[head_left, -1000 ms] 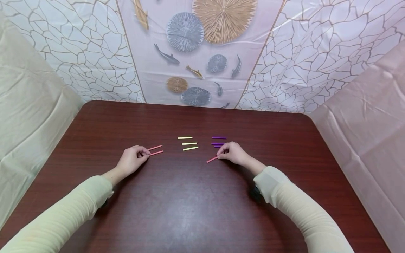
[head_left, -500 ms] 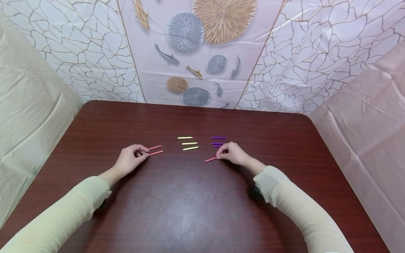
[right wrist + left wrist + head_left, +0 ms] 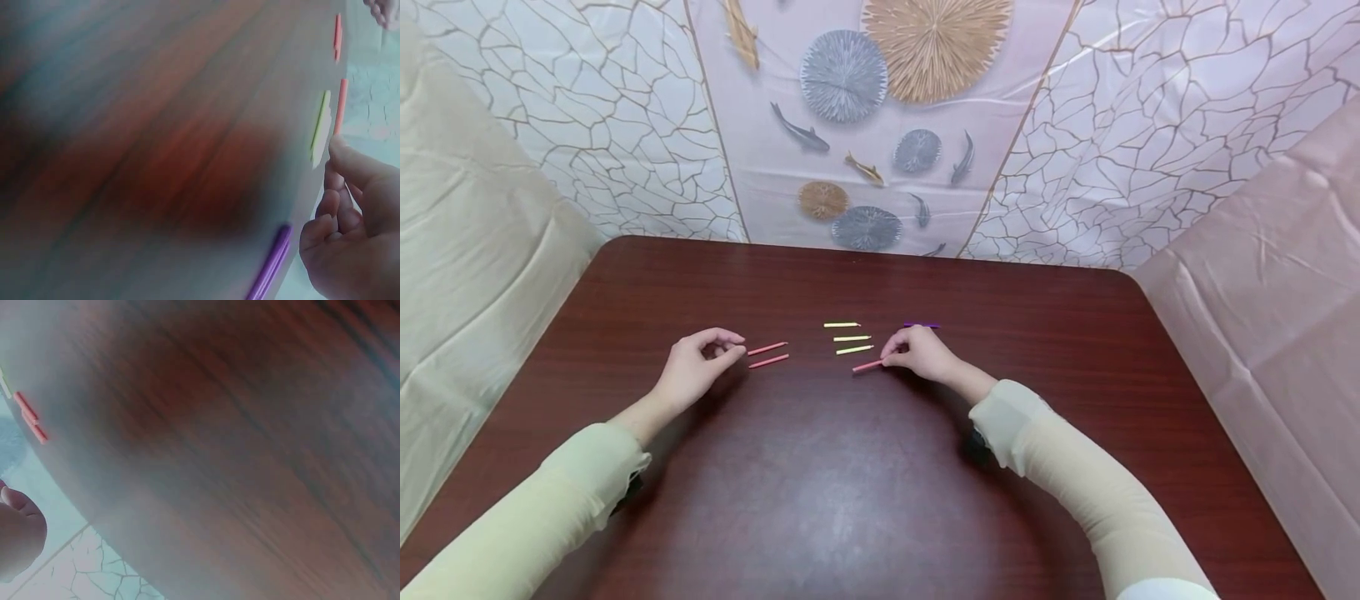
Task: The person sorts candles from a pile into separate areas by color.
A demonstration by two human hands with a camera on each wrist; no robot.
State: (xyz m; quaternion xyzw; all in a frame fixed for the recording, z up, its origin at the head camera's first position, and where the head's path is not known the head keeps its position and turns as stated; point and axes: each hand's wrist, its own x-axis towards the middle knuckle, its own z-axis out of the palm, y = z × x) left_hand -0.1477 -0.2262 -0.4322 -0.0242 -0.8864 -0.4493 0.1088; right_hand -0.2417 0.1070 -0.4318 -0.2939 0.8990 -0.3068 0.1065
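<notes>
My right hand pinches one end of a slim pink candle between thumb and fingertips. In the right wrist view this candle points away from the fingertips. My left hand has its thumb and fingers apart with nothing between them. Just past its fingertips, two pink candles lie side by side, a farther candle and a nearer candle. Left of my right hand are three yellow candles, with wick-like tips to the right. Behind that hand shows a purple candle; other purple candles are hidden from the head view.
A dark red-brown wooden table carries all the candles. Patterned cloth hangs along its far edge, and plain pale cloth borders the sides. Pale sleeves cover both forearms.
My right hand has moved left with the pink candle, close to the yellow ones. My left hand has let go of the pink candles and drawn back slightly left.
</notes>
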